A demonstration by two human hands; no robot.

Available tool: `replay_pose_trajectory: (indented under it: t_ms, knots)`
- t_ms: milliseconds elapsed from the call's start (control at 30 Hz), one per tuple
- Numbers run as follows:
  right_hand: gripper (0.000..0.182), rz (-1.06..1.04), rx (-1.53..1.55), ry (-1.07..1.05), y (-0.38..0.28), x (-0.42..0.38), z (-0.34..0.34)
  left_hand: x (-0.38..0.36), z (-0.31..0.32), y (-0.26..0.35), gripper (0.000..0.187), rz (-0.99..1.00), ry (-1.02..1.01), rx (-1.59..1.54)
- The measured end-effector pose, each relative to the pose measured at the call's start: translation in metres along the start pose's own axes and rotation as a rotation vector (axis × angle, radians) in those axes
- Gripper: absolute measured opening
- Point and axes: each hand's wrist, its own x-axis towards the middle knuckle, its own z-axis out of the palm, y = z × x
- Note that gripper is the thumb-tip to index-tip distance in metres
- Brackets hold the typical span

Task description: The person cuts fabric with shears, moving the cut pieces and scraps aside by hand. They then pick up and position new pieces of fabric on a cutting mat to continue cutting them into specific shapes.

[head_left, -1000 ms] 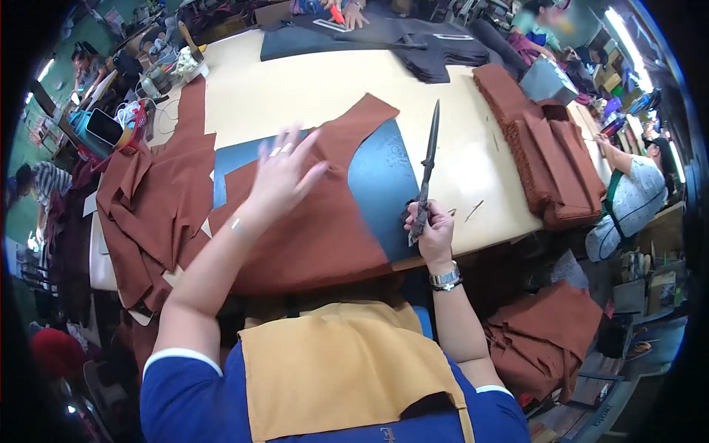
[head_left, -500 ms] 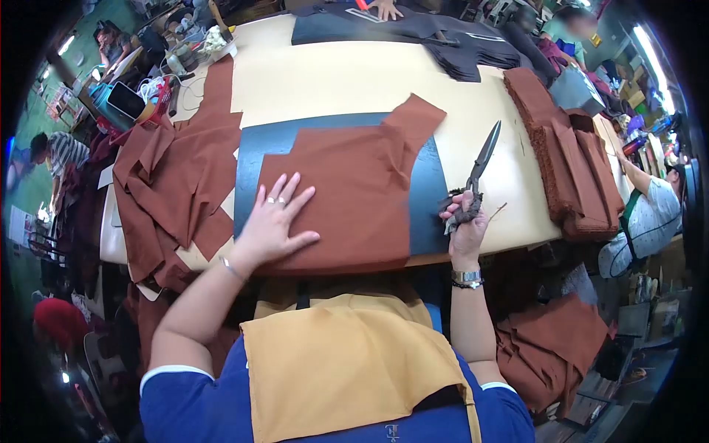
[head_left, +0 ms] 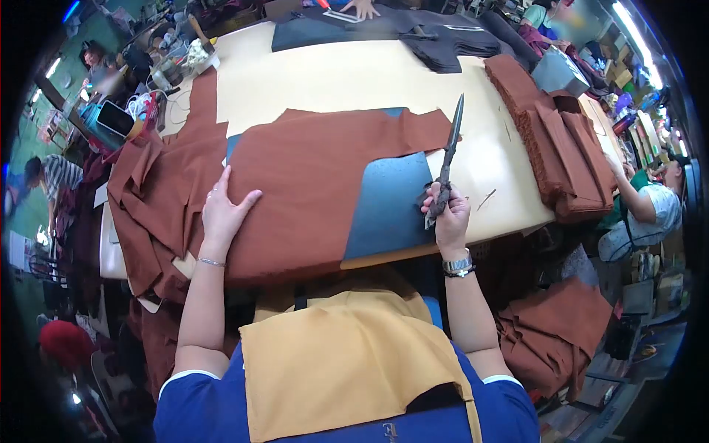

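A rust-brown cut fabric piece (head_left: pixel 306 184) lies flat over a blue board (head_left: pixel 388 203), covering much of it. On its left edge rests my left hand (head_left: pixel 227 214), with the thumb spread from the fingers. My right hand (head_left: pixel 452 221) is wrapped round the cloth-bound handles of a pair of scissors (head_left: pixel 450 144). Their closed blades point away from me, and the tip lies just beyond the fabric's narrow right end. To the left, more rust-brown fabric (head_left: pixel 166 199) lies crumpled and hangs over the table's edge.
On the cream table (head_left: pixel 325 77), a thick stack of brown fabric (head_left: pixel 550 140) stands at right. Dark fabric pieces (head_left: pixel 443 44) lie at the far side, near another person's hand (head_left: pixel 362 9). A phone (head_left: pixel 116 117) and basket sit at left. Brown cloth (head_left: pixel 554 336) is heaped below right.
My left hand has moved left, and the fabric piece has shifted left with it, baring more of the board at lower right. The scissors have moved left, their tip swinging toward the fabric.
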Motion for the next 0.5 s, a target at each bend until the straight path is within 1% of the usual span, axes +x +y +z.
replay_pose_trajectory:
  t_ms: [33, 100, 133, 167, 200, 267, 333, 400, 433, 467, 500]
  knots:
    - [0.017, 0.000, -0.019, 0.000, 0.000, 0.000, -0.002, -0.004, 0.005, -0.007, 0.058, 0.100, 0.189, 0.001]
    - [0.018, -0.037, -0.019, 0.001, 0.003, 0.001, -0.002, 0.000, -0.001, -0.024, 0.040, 0.117, 0.131, -0.111]
    - [0.019, -0.008, 0.033, -0.012, 0.003, 0.002, -0.004, 0.006, -0.006, -0.032, 0.031, 0.122, 0.111, -0.162]
    - [0.020, -0.010, 0.071, 0.000, 0.003, 0.002, -0.003, 0.012, -0.008, -0.040, 0.014, 0.151, 0.138, -0.146]
    - [0.021, -0.006, 0.114, 0.004, 0.002, 0.001, -0.002, 0.017, -0.016, -0.048, 0.013, 0.167, 0.160, -0.134]
    - [0.025, 0.004, 0.037, 0.056, 0.006, 0.002, -0.005, 0.030, -0.040, -0.067, 0.013, 0.187, 0.210, -0.104]
    - [0.027, -0.065, 0.063, 0.039, 0.013, 0.005, -0.009, 0.052, -0.086, -0.096, 0.014, 0.194, 0.370, -0.050]
    - [0.025, -0.049, 0.008, 0.042, 0.017, 0.007, -0.014, 0.067, -0.155, -0.113, 0.017, 0.012, 0.519, 0.156]
    - [0.023, -0.056, 0.022, 0.052, 0.019, 0.008, -0.015, 0.071, -0.190, -0.120, 0.020, -0.009, 0.585, 0.221]
    - [0.023, -0.047, 0.010, 0.046, 0.019, 0.008, -0.015, 0.075, -0.221, -0.133, 0.025, -0.182, 0.607, 0.290]
    - [0.023, -0.039, -0.001, 0.044, 0.017, 0.008, -0.015, 0.084, -0.248, -0.161, 0.029, -0.244, 0.645, 0.364]
